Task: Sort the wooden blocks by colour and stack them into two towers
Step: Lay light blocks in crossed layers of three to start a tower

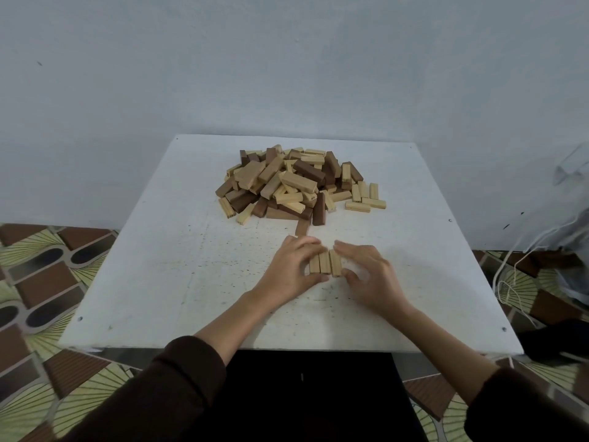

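Three light wooden blocks (325,263) lie side by side on the white table (159,256), near its middle front. My left hand (291,271) curls round their left side, with fingers over the far ends and the thumb at the near ends. My right hand (366,272) touches their right side, fingers bent, thumb near the front corner. Behind them a mixed pile of light and dark brown blocks (287,183) covers the far middle of the table. A single dark block (302,225) lies just beyond my left fingers.
A few loose light blocks (365,199) lie at the pile's right edge. The table stands against a pale wall (287,65). A white cord (510,275) and a dark object are on the patterned floor to the right.
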The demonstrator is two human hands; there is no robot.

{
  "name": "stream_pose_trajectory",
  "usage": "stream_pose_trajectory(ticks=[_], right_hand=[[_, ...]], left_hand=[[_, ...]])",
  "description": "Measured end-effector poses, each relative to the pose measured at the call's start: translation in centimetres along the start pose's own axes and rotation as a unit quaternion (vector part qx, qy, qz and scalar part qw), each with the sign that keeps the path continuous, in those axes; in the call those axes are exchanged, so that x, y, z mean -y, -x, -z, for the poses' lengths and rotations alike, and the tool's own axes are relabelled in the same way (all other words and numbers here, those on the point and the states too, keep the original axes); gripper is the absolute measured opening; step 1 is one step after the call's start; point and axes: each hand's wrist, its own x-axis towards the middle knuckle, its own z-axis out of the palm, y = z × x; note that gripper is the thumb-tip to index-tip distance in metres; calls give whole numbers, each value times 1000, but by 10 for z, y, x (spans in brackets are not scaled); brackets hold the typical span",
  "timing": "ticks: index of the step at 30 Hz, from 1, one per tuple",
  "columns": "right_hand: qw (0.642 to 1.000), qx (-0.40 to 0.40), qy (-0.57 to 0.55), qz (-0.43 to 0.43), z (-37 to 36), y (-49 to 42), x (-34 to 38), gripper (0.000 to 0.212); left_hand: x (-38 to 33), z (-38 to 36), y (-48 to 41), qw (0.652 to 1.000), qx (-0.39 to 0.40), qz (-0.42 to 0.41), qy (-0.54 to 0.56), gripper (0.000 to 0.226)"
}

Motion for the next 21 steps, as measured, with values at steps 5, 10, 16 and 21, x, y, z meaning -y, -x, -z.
stream_pose_trajectory(ticks=[5, 10, 16, 21], right_hand=[[984, 137, -28, -114, 6, -13, 1, 79], [983, 139, -26, -113, 0, -15, 1, 82], [985, 125, -55, -107, -7, -4, 8, 78], [984, 124, -78, -102, -11, 1, 9, 80]], left_hand=[[-7, 8, -2, 995, 43, 71, 47, 79], [-9, 9, 1, 993, 51, 80, 73, 75], [-10, 11, 13, 992, 43, 72, 94, 76], [-9, 15, 22, 992, 52, 72, 91, 78]])
